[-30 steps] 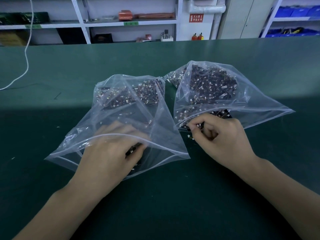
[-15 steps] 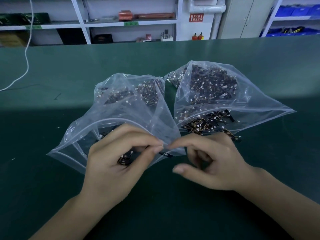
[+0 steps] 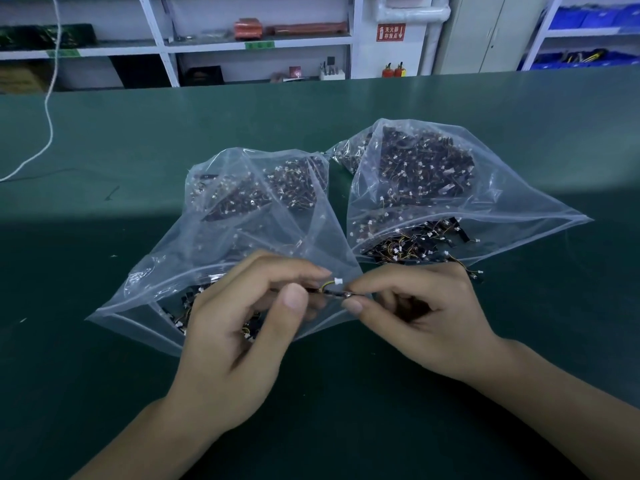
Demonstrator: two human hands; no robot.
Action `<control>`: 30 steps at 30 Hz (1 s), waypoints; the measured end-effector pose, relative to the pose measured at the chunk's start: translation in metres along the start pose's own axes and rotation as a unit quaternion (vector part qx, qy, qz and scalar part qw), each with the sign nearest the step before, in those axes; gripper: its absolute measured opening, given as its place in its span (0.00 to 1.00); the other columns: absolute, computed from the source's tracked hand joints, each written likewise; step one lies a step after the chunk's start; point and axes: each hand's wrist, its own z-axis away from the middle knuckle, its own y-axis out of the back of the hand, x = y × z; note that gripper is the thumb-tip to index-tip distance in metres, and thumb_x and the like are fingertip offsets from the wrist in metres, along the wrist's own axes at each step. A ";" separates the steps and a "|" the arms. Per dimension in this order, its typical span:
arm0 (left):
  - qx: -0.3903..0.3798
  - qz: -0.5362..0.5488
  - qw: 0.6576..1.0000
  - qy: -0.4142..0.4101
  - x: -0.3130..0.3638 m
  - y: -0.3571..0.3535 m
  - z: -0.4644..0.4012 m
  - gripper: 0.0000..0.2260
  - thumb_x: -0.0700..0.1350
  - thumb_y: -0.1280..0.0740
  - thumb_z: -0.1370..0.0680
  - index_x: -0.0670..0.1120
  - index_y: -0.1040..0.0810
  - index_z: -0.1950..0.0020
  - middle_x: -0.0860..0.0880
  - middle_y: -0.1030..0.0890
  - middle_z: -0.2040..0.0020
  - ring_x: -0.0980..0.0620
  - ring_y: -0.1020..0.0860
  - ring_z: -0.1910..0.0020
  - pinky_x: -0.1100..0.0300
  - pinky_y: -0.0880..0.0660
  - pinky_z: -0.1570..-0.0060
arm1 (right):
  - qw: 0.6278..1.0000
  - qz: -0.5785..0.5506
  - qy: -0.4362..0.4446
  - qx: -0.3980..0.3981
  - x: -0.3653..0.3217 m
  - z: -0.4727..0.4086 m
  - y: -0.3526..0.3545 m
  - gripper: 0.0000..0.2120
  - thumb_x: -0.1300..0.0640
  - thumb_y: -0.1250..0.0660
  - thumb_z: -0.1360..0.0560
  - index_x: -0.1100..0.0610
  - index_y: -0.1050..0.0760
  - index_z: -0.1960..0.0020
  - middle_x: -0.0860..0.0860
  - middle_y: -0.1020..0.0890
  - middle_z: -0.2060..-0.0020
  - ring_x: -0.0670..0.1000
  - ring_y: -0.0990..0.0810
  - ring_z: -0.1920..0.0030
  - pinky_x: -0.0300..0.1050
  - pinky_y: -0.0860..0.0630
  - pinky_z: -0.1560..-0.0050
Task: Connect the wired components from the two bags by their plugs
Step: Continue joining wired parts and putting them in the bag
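Note:
Two clear zip bags lie open on the green table, each full of small dark wired components with white plugs: the left bag (image 3: 214, 237) and the right bag (image 3: 485, 202). In front of the left bag's mouth my left hand (image 3: 242, 327) pinches a wired component whose white plug (image 3: 337, 281) sticks out from short yellow wires. My right hand (image 3: 422, 313) pinches a second small dark component (image 3: 341, 294) right against it, fingertips almost touching the left hand's. Whether the two plugs are joined is hidden by the fingers.
Several loose components (image 3: 464, 268) spill from the right bag's mouth onto the table (image 3: 346, 393). A white cable (image 3: 48, 119) trails at the far left. Shelving and blue bins stand behind the table's far edge.
Both hands came out of the bags, each with a component, and met in front of the left bag. The white plug now shows between the fingertips.

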 end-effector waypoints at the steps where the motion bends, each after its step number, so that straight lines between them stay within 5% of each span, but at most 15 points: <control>1: -0.001 -0.011 1.000 0.001 0.000 0.000 -0.001 0.12 0.53 0.38 0.12 0.50 0.16 0.41 0.53 0.16 0.48 0.49 0.14 0.53 0.58 0.18 0.56 | 1.000 -0.003 -0.003 0.001 0.000 0.000 0.000 0.06 0.57 0.26 0.20 0.60 0.14 0.53 0.50 0.30 0.75 0.51 0.31 0.74 0.45 0.34 0.73; 8: 0.001 -0.099 0.994 -0.046 -0.001 0.002 -0.004 0.09 0.43 0.33 0.16 0.44 0.15 0.52 0.51 0.17 0.57 0.52 0.19 0.61 0.62 0.25 0.60 | 0.999 -0.019 -0.015 -0.023 -0.003 -0.001 0.000 0.06 0.58 0.27 0.19 0.60 0.13 0.49 0.49 0.28 0.75 0.49 0.30 0.74 0.42 0.33 0.73; 19: -0.001 -0.136 0.989 -0.065 -0.004 -0.001 -0.004 0.07 0.41 0.30 0.18 0.41 0.15 0.54 0.51 0.19 0.58 0.56 0.22 0.62 0.71 0.29 0.58 | 0.996 -0.037 -0.054 -0.055 -0.007 -0.001 -0.001 0.07 0.57 0.29 0.18 0.59 0.15 0.49 0.49 0.28 0.75 0.50 0.30 0.74 0.40 0.34 0.71; 30: -0.010 -0.139 0.988 -0.068 -0.005 -0.001 -0.004 0.07 0.42 0.30 0.18 0.42 0.15 0.53 0.50 0.19 0.58 0.54 0.22 0.63 0.68 0.27 0.60 | 0.995 -0.042 -0.065 -0.058 -0.009 -0.002 -0.001 0.08 0.59 0.30 0.18 0.61 0.16 0.53 0.50 0.29 0.75 0.51 0.31 0.74 0.42 0.35 0.72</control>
